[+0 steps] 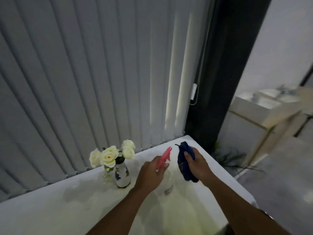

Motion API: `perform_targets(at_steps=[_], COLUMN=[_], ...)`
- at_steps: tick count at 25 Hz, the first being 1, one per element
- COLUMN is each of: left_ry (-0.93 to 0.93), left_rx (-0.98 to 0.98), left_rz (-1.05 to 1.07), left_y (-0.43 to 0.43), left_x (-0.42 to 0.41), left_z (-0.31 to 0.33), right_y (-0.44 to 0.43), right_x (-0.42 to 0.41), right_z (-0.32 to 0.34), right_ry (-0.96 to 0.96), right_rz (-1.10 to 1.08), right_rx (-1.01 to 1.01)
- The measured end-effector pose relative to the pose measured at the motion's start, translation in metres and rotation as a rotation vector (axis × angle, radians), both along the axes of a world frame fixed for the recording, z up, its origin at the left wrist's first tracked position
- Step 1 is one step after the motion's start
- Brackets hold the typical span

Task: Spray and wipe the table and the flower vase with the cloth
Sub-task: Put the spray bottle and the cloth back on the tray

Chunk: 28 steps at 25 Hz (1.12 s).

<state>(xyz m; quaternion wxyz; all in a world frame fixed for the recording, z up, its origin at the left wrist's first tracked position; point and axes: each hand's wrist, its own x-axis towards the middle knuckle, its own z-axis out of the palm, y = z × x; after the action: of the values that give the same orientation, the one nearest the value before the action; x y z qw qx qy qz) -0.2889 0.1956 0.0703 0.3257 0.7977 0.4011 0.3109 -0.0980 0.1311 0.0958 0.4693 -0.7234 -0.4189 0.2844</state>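
Observation:
A white table [50,209] fills the lower part of the head view. On it, toward the back, stands a white vase with blue marks [122,175], holding cream roses [110,156]. My left hand [149,174] grips a clear spray bottle with a pink trigger head [164,156], its nozzle pointing up and to the right, just right of the vase. My right hand [197,163] is closed around a bunched dark blue cloth [184,160] held above the table's right side. The bottle's clear body [168,184] shows below my left hand.
Grey vertical blinds [84,73] hang right behind the table. A dark pillar [220,82] stands at the table's far right corner. Beyond the right edge are a grey floor, a plant [227,156] and a pale shelf unit [264,109].

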Motion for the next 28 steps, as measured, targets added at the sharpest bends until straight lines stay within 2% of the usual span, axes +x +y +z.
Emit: perform_targets(at_steps=[5,8,13,16,22,28], left_ry=[-0.012,0.003,0.1,0.168,0.213,0.208], left_rx=[-0.067,-0.102,-0.229,-0.334,-0.39,-0.418], left_rz=[-0.173,-0.326,-0.551,-0.597,-0.561,-0.545], left_y=[-0.041,-0.09,-0.185,-0.233,-0.267,-0.272], left_x=[0.132,0.204,0.287,0.315,0.34,0.342], left_z=[0.021,0.016,-0.039,-0.072,-0.122,-0.149], right_y=[-0.098,-0.176,-0.301,-0.356,-0.401,-0.401], right_x=[0.1,0.157,0.212,0.224,0.205,0.182], right_z=[0.022,0.012,-0.058,-0.115,-0.193,-0.252], right_ry=[-0.068,-0.096,-0.008,0.08,0.218,0.23], right_rz=[-0.276,-0.438,-0.699,-0.782,-0.803,-0.583], right_rx=[0.011,-0.034,-0.167,-0.301,-0.422,-0.594])
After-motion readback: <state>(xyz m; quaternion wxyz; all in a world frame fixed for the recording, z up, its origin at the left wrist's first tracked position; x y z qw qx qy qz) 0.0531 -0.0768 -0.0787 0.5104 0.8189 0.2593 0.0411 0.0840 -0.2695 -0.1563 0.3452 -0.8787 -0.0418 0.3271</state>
